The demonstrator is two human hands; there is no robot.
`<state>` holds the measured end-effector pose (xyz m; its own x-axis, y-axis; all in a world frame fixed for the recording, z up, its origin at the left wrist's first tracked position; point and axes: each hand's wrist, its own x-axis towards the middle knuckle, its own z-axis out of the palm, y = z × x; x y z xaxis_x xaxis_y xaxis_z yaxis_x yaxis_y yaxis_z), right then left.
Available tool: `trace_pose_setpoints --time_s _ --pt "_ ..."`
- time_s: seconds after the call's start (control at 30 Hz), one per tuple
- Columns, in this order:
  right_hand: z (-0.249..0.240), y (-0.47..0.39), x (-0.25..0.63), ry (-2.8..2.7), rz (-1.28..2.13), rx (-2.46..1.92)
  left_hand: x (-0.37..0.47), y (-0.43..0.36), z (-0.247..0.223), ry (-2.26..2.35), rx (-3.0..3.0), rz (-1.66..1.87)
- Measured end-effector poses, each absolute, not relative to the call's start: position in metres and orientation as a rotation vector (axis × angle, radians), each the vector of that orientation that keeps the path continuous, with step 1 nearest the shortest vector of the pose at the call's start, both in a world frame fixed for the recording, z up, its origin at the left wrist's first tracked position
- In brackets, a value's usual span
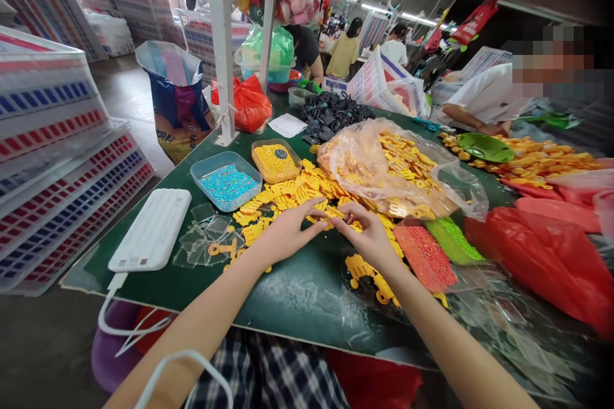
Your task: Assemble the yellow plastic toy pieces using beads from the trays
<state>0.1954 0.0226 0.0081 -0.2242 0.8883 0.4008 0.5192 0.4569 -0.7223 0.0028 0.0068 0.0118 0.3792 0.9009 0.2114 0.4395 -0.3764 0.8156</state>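
Observation:
My left hand (292,227) and my right hand (364,233) meet over the middle of the green table. Between their fingertips they pinch a small yellow plastic piece (332,212), partly hidden by the fingers. Just beyond lies a loose pile of flat yellow plastic pieces (307,182). Left of it stand a tub of blue beads (228,185) and a tub of yellow beads (274,161) with a dark coil on top. By my right forearm are a tray of red beads (426,255) and a tray of green beads (453,239). More yellow parts (369,275) lie under my right wrist.
A white power bank (151,230) with a cable lies at the table's left edge. A clear bag of yellow pieces (384,166) and a heap of black parts (330,115) sit farther back. Red plastic bags (547,255) fill the right. A co-worker (484,99) sits across, at right.

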Motion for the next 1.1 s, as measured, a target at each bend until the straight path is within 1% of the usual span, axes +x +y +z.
trace_pose_setpoints --time_s 0.07,0.2,0.43,0.53,0.63,0.8,0.9,1.1 --pt "0.002 0.021 0.193 -1.845 0.648 -1.187 0.005 0.008 0.012 1.115 1.862 0.844" --pt "-0.009 0.024 0.196 -1.826 0.696 -1.2 0.007 0.01 0.013 1.121 1.804 0.822" --pt "-0.011 0.024 0.203 -1.864 0.655 -1.188 0.008 0.01 0.012 1.128 1.816 0.764" --pt "-0.01 0.024 0.208 -1.938 0.451 -1.25 0.01 0.01 0.009 1.179 1.815 0.724" --pt "-0.012 0.028 0.216 -1.99 0.229 -1.357 0.012 0.01 0.008 1.347 1.88 0.667" --pt "-0.014 0.032 0.22 -2.042 0.121 -1.467 0.007 0.012 0.009 1.651 2.165 0.604" --pt "-0.014 0.026 0.214 -2.16 0.094 -1.457 0.003 0.012 0.009 1.636 2.281 0.636" --pt "-0.021 0.016 0.203 -2.39 -0.167 -1.566 0.002 0.012 0.01 1.575 2.317 0.614"
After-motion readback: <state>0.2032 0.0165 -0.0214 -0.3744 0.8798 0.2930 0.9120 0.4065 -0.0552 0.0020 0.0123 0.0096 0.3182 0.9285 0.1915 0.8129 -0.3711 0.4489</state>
